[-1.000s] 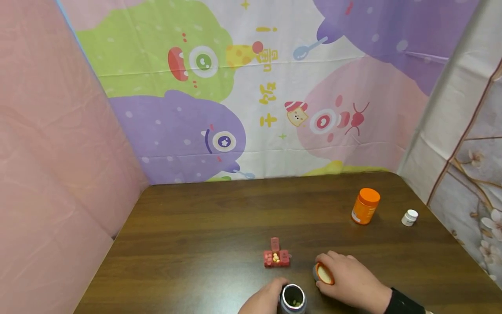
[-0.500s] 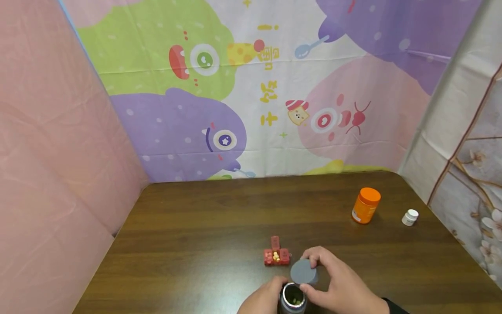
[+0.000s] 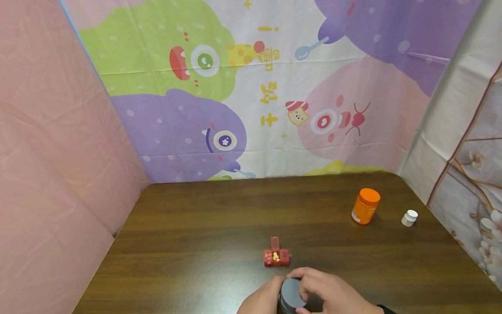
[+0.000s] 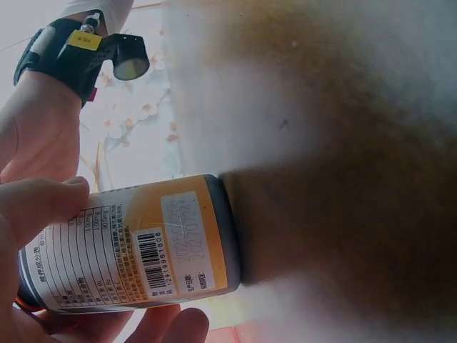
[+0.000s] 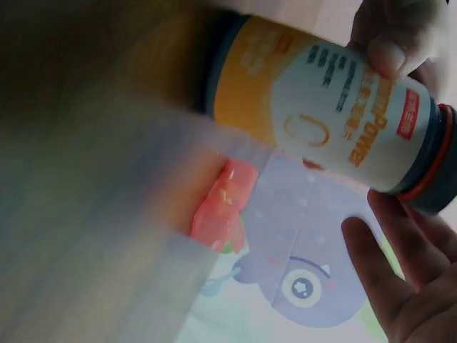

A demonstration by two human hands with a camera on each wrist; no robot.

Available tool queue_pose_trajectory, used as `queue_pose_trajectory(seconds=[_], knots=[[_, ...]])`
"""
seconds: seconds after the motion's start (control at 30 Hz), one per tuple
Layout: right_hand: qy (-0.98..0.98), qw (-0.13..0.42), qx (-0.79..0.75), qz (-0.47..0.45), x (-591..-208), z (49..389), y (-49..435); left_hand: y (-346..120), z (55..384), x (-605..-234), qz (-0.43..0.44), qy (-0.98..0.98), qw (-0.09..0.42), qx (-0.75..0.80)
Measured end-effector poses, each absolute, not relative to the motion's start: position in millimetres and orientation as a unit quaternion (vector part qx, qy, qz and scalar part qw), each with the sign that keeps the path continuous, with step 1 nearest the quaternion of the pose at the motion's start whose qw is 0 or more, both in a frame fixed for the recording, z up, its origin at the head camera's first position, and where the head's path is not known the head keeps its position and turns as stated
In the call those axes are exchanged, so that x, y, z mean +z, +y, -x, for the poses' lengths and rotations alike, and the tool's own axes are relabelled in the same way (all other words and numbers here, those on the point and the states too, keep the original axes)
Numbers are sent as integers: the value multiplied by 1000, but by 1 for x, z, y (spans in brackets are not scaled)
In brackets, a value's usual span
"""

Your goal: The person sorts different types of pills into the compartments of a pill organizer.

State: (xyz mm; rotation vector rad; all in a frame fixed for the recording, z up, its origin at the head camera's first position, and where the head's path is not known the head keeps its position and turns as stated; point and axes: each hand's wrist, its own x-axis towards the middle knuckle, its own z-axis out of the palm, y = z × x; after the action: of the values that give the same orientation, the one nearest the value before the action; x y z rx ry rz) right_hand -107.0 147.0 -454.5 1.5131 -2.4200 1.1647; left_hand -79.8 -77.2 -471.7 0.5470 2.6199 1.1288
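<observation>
A pill bottle with an orange and white label [image 4: 143,250] stands at the table's near edge, its round grey lid [image 3: 291,291] on the mouth. My left hand [image 3: 262,298] grips the bottle's body, its thumb [image 4: 46,204] across the label. My right hand [image 3: 331,290] has its fingers curled round the lid's edge. In the right wrist view an orange ring shows under the lid [image 5: 439,186], and some of my right fingers [image 5: 393,243] spread below it. Just beyond the hands lies a red pill box [image 3: 276,258], one flap up and several pale yellow pills in that compartment.
An orange jar [image 3: 366,206] with an orange lid stands at the table's back right. Beside it, nearer the right edge, is a small white bottle [image 3: 409,218]. A cartoon-print cloth [image 3: 270,152] hangs behind the brown table [image 3: 188,235].
My right hand has brought the lid leftward, turned it grey side up and set it over the bottle's open mouth. The left hand keeps its grip on the bottle.
</observation>
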Motion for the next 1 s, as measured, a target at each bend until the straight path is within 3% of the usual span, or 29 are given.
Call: queue_pose_trajectory(seconds=[0.2, 0.37, 0.5, 0.83, 1.0], knots=[[-821, -9, 328, -466, -444, 107, 144, -79, 81, -471, -183, 895, 128, 386], [-810, 30, 290, -509, -443, 108, 142, -79, 81, -472, -192, 893, 118, 388], [-803, 23, 276, -528, -440, 111, 143, -79, 81, -472, -192, 891, 125, 392], [-869, -11, 284, -404, -441, 107, 132, -79, 83, -473, -192, 893, 125, 388], [-858, -21, 270, -436, -436, 105, 138, -79, 83, -473, -203, 886, 121, 398]])
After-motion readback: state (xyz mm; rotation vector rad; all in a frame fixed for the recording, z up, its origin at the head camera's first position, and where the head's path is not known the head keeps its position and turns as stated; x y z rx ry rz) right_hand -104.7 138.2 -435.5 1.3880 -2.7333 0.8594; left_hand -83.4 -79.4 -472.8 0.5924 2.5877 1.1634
